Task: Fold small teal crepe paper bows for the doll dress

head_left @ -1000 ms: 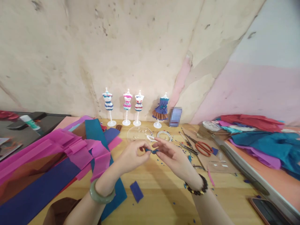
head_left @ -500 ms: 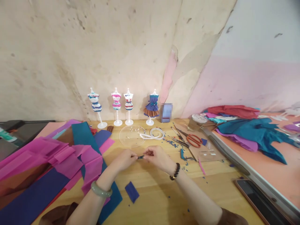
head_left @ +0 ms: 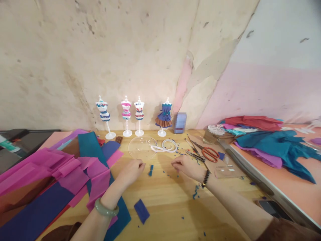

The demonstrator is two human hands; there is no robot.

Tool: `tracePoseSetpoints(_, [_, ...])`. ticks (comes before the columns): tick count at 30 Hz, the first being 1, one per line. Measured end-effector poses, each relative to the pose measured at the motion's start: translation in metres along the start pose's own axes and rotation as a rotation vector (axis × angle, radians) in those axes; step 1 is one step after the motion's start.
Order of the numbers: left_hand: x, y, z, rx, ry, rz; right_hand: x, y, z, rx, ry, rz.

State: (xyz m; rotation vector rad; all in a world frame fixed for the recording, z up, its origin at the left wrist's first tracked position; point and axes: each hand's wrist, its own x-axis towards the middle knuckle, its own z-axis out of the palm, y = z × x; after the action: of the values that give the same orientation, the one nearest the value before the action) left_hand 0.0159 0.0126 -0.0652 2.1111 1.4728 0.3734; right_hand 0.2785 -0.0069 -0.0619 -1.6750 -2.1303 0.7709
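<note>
A small teal fabric bow (head_left: 150,170), narrow at its middle, lies on the wooden table between my hands. My left hand (head_left: 134,170) rests just to its left, apart from it, thumb and fingers closed with nothing visible in them. Off to the right, my right hand (head_left: 188,167) hovers palm down over the table, fingers loosely bent and slightly apart, holding nothing that I can see. A dark blue fabric piece (head_left: 141,211) lies nearer to me. Behind the hands are a clear round plate (head_left: 135,152) with tiny white bits and a coiled white strip (head_left: 170,145).
Several small white dress forms stand along the wall, one wearing a blue and brown dress (head_left: 165,115). Coloured fabric (head_left: 95,167) is heaped at left. Orange-handled scissors (head_left: 210,154), tweezers (head_left: 195,155), a lidded tub (head_left: 214,132) and a phone (head_left: 273,209) lie at right.
Both hands have let go of the teal bow, which now lies on the table. My right hand has moved away to the right, and my left hand slightly left.
</note>
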Motion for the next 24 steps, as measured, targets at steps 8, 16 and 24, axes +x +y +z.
tracePoseSetpoints(8, [0.001, 0.003, -0.007, 0.046, 0.173, -0.098, 0.015, 0.040, -0.012, -0.203, 0.150, 0.109])
tracePoseSetpoints(16, [0.004, 0.000, -0.006, 0.005, 0.203, -0.169, 0.022, 0.076, -0.034, -0.347, 0.242, 0.103])
tracePoseSetpoints(24, [0.000, 0.002, -0.006, -0.078, 0.220, -0.222, 0.055, 0.065, -0.019, -0.421, 0.226, -0.173])
